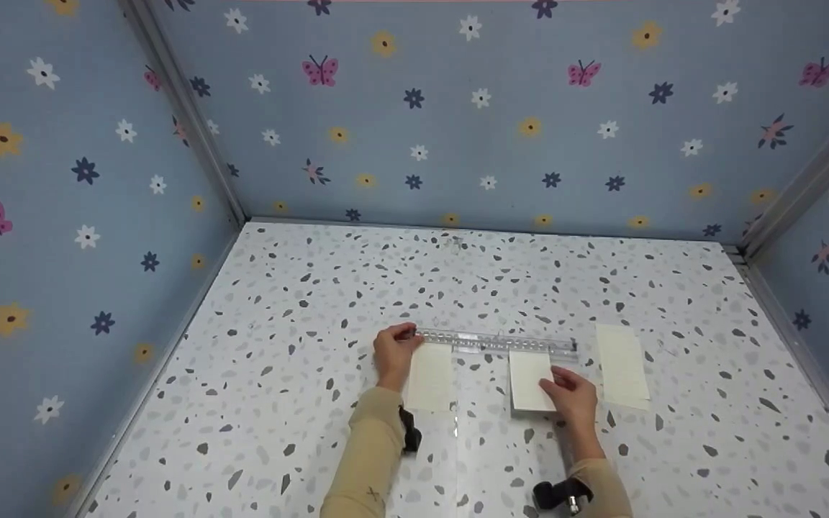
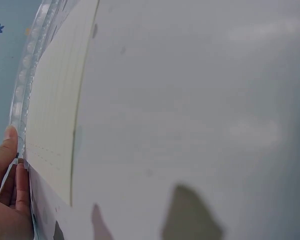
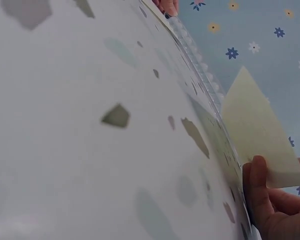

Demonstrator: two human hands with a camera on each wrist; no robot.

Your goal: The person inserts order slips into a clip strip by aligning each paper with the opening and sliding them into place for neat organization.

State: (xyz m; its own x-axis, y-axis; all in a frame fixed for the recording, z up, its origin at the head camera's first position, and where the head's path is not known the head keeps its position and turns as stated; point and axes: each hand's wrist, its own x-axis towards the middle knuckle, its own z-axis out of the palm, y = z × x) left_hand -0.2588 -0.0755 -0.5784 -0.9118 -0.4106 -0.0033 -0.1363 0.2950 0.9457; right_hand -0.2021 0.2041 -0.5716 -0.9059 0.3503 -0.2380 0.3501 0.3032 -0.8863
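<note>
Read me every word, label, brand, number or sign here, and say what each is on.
No words, brands or numbers are readable.
Left sleeve: a dark mark like an "X", too small to call a letter.
Left sheet: faint lines and dashes, no legible writing.
Clear strip: any fine marks are too small to read.

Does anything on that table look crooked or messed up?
Slightly: the cream papers beside the right hand aren't squared up; one sheet's edge peeks out past another's. I see nothing spilled or torn.
</note>
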